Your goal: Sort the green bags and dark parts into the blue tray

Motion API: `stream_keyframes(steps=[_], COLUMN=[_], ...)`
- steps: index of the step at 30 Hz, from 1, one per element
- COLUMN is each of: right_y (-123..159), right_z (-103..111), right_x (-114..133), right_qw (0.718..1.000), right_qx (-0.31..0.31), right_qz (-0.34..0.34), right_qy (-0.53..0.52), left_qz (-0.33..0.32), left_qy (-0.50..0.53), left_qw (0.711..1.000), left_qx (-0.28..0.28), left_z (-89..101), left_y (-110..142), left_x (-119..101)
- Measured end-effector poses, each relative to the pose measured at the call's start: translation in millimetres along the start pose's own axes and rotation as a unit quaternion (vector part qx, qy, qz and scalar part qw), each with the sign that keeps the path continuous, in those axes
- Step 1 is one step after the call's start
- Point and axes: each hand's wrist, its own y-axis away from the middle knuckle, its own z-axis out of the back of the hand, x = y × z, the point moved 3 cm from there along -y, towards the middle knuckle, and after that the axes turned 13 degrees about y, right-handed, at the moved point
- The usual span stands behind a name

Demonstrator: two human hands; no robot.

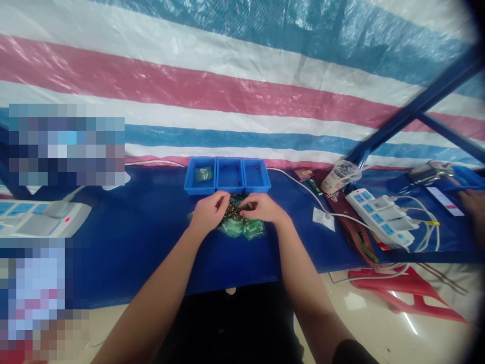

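Observation:
A heap of small dark brownish pieces point(237, 208), perhaps metal, lies between my hands on green plastic packets point(233, 227). My left hand point(209, 212) rests at the left side of the heap, its fingers curled together at the pieces. From the right, my right hand point(264, 207) reaches in with thumb and fingertips bent toward each other over the heap. Whatever either hand pinches is too small to make out. Just behind them stand three joined blue trays point(229, 190); the left one holds a small green packet point(203, 174).
On the right are a plastic cup point(341, 176), a brown strap-like bag point(343, 215), a small white packet point(324, 219) and a power strip point(379, 217) with cables. Another power strip point(81, 215) lies left. Another person's hand point(473, 202) shows far right, above a red stool point(409, 293).

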Motion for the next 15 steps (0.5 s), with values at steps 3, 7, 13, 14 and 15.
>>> stream_keyframes(steps=[3,7,13,14,15], right_y=[-0.6,-1.1,-1.7,-2.0,-2.4], right_z=[-2.4,-2.7,-2.6,-2.6,-2.8], right_x=[1.7,3.0,9.8,10.5,10.9], right_qw=[1.0,1.0,0.999,0.998,0.997], right_qx=[0.016,0.02,-0.03,-0.047,-0.062], right_qz=[-0.01,0.003,0.027,0.028,0.025], right_qy=[0.001,0.003,-0.023,-0.029,-0.035], left_qz=[0.0,0.003,-0.007,-0.012,-0.017], left_qy=[0.001,-0.003,0.023,0.036,0.048], left_qw=[1.0,1.0,1.0,0.999,0.999], left_qx=[0.002,0.0,0.006,0.013,0.02], left_z=[-0.8,-0.8,-0.6,-1.0,-1.6], left_y=[0.1,0.1,0.5,0.6,0.8], left_x=[-0.3,-0.3,-0.3,-0.6,-0.9])
